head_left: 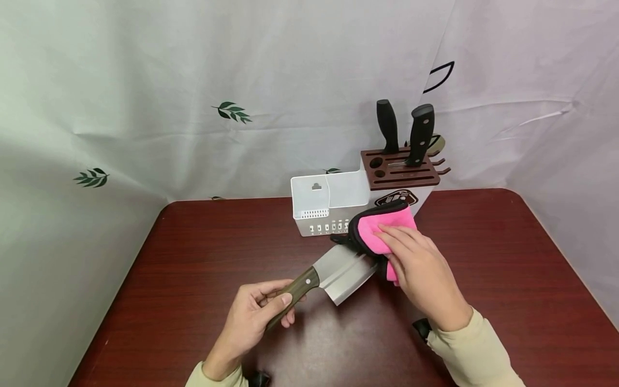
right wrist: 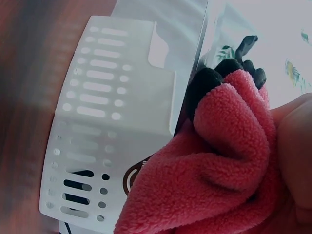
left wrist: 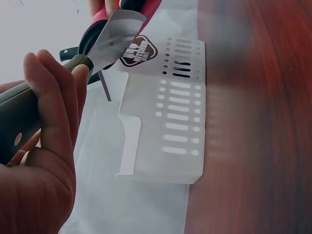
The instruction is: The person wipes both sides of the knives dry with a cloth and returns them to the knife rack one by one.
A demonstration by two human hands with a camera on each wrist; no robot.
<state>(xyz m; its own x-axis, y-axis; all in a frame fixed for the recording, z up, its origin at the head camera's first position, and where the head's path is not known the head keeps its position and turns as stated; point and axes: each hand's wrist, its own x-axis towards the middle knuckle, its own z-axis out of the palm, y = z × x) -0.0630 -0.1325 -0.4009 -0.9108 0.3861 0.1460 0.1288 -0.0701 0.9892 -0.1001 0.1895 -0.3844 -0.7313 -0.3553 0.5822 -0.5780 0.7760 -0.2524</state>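
My left hand point(head_left: 256, 312) grips the dark wooden handle of a cleaver point(head_left: 345, 271), whose broad steel blade points up and to the right. The right hand point(head_left: 423, 269) holds a folded pink cloth point(head_left: 387, 226) with black edging over the far end of the blade, hiding that end. In the left wrist view, fingers wrap the cleaver's riveted handle point(left wrist: 19, 122). Bunched plush folds of the cloth point(right wrist: 214, 161) fill much of the right wrist view, with the hand at the right edge.
Behind the hands stands a white knife holder point(head_left: 309, 223) with a brown slotted top point(head_left: 403, 174). Two black-handled tools point(head_left: 387, 126) stand in its slots, and hooks jut from its right side. The reddish-brown table point(head_left: 203, 258) meets a pale curtain point(head_left: 266, 145).
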